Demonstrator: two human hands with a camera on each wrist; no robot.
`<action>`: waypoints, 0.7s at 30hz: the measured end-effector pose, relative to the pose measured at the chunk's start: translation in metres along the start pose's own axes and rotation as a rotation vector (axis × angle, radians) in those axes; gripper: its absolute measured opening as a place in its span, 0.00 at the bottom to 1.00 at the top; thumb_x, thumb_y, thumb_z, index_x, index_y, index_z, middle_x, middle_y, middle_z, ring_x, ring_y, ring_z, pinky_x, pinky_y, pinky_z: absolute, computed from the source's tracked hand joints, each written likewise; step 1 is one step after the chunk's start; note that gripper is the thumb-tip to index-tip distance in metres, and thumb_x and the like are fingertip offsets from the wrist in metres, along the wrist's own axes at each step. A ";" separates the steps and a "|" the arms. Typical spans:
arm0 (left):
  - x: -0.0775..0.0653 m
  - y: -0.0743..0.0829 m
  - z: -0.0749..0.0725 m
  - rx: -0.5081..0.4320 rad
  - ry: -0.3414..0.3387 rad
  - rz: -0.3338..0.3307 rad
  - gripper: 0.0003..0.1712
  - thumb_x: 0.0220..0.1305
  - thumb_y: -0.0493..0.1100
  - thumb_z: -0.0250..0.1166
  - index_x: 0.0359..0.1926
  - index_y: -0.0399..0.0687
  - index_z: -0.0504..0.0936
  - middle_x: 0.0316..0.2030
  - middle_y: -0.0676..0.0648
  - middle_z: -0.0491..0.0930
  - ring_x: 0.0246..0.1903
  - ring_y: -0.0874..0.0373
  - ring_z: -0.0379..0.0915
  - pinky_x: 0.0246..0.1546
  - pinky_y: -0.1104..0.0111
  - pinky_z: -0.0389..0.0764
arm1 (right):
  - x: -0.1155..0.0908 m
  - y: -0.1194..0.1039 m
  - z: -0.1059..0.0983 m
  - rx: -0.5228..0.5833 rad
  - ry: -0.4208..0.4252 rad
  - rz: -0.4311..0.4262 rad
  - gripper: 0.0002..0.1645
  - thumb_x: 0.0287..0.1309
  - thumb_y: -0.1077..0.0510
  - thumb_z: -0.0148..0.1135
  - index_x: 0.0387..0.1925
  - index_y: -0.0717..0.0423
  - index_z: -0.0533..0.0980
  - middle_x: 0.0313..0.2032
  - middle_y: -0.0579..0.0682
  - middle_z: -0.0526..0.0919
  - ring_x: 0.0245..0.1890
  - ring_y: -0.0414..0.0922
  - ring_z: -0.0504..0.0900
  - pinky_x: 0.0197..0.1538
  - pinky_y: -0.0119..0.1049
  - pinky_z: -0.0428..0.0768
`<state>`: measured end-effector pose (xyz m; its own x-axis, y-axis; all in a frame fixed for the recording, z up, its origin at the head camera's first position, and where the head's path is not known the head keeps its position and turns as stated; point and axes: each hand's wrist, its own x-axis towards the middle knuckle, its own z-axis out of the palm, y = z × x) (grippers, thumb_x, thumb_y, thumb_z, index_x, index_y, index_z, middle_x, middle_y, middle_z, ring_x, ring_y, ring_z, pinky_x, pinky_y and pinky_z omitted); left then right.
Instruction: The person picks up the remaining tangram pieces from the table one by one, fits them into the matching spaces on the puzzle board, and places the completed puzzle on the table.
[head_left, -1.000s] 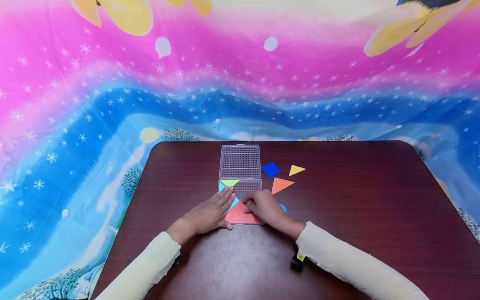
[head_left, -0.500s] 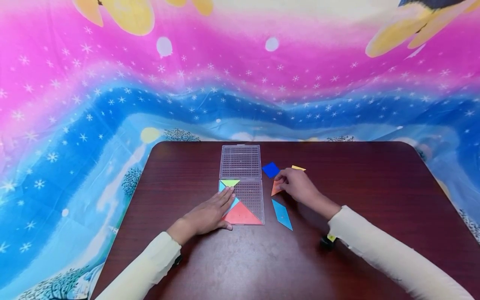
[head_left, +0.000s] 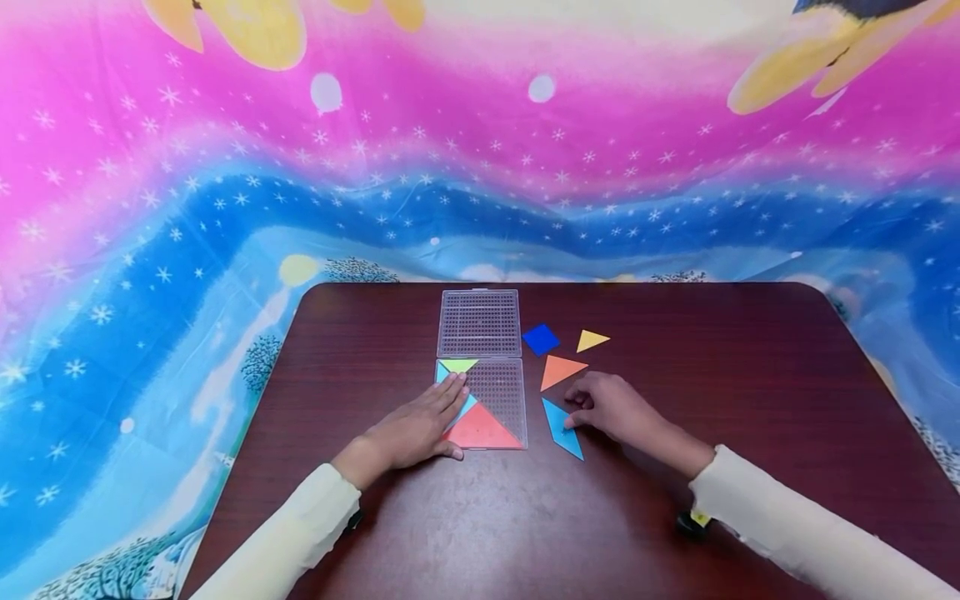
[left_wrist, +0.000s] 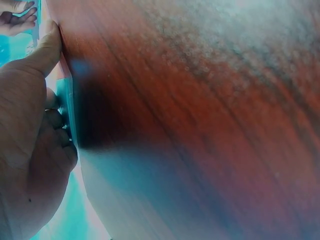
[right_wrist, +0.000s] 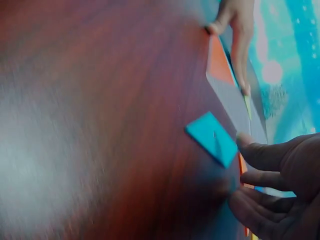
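On the brown table [head_left: 750, 375], the open case [head_left: 498, 379] has the left hand [head_left: 416, 427] flat over its near left corner, fingers straight. The right hand [head_left: 611, 408] has moved to the blue slanted piece [head_left: 557, 429], just off the case's right edge, leaving the orange triangle [head_left: 561, 372]; its thumb and fingers are apart. So the work seems to be at the blue piece now.
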<state>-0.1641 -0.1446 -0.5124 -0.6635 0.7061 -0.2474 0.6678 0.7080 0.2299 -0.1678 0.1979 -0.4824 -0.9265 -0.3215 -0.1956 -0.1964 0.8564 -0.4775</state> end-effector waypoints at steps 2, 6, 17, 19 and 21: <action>0.000 0.000 0.000 -0.004 0.006 0.004 0.55 0.72 0.70 0.53 0.82 0.43 0.42 0.83 0.42 0.34 0.83 0.48 0.29 0.82 0.56 0.49 | -0.004 -0.006 0.006 -0.023 0.016 -0.020 0.21 0.51 0.51 0.80 0.45 0.55 0.86 0.39 0.49 0.84 0.39 0.43 0.80 0.43 0.39 0.83; 0.000 0.000 0.000 -0.005 0.009 0.005 0.55 0.71 0.70 0.54 0.82 0.43 0.42 0.83 0.42 0.34 0.83 0.48 0.29 0.82 0.56 0.49 | -0.008 -0.019 0.018 -0.114 0.079 -0.051 0.29 0.49 0.51 0.82 0.54 0.53 0.85 0.47 0.50 0.85 0.48 0.47 0.82 0.50 0.44 0.85; 0.000 0.001 -0.001 -0.015 0.008 0.004 0.56 0.71 0.70 0.54 0.82 0.43 0.42 0.83 0.42 0.33 0.83 0.48 0.29 0.82 0.56 0.48 | -0.002 -0.044 0.031 -0.316 0.119 -0.023 0.21 0.48 0.62 0.80 0.46 0.62 0.85 0.40 0.58 0.82 0.36 0.51 0.79 0.43 0.47 0.86; -0.001 0.001 -0.001 -0.019 0.005 -0.001 0.55 0.71 0.71 0.53 0.82 0.43 0.42 0.83 0.43 0.33 0.83 0.48 0.28 0.82 0.56 0.48 | 0.003 -0.045 0.030 -0.315 0.104 -0.035 0.16 0.48 0.65 0.78 0.42 0.63 0.85 0.34 0.57 0.81 0.33 0.49 0.76 0.42 0.44 0.82; -0.001 0.001 0.000 -0.024 0.005 -0.002 0.55 0.71 0.71 0.53 0.82 0.44 0.42 0.83 0.43 0.33 0.83 0.49 0.28 0.82 0.56 0.48 | 0.008 -0.044 0.028 -0.311 0.065 -0.035 0.13 0.50 0.66 0.75 0.39 0.65 0.84 0.29 0.55 0.78 0.31 0.48 0.72 0.40 0.43 0.78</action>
<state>-0.1627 -0.1444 -0.5117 -0.6668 0.7045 -0.2430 0.6578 0.7097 0.2522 -0.1576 0.1460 -0.4871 -0.9340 -0.3352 -0.1234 -0.3082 0.9309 -0.1958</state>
